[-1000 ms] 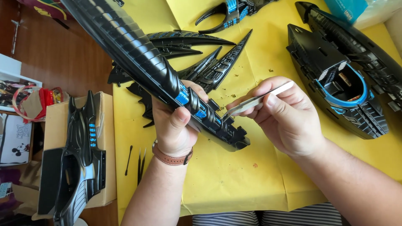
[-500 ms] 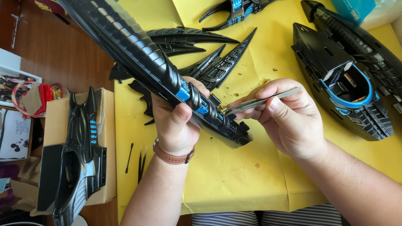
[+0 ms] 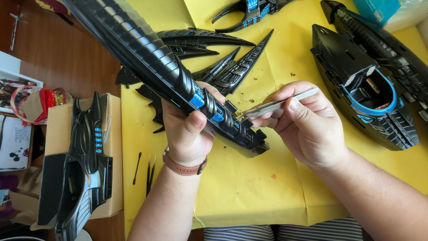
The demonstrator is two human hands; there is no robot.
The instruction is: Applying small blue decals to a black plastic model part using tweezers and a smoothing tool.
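Yellow paper point(image 3: 249, 196) covers a brown wooden table point(image 3: 67, 58); one cardboard box point(image 3: 53, 134) sits lower left. Left hand point(image 3: 189, 129) is clenched round one long black fin point(image 3: 156, 67), right hand point(image 3: 303, 125) pinches tweezers point(image 3: 276, 105); one black hull point(image 3: 356, 85) lies upper right.

- The place looked like a home hobby corner set up for model building, not a shop or a lab.
- A sheet of yellow paper point(image 3: 249, 196) covered the wooden surface point(image 3: 67, 58) as a work mat, speckled with small crumbs near the centre.
- Black model parts with blue trim point(image 3: 223, 67) lay spread across the upper frame, and a large hull section point(image 3: 356, 85) sat at the right.
- A cardboard box point(image 3: 55, 129) at the lower left carried another black piece point(image 3: 84, 178), with household clutter at the left edge.
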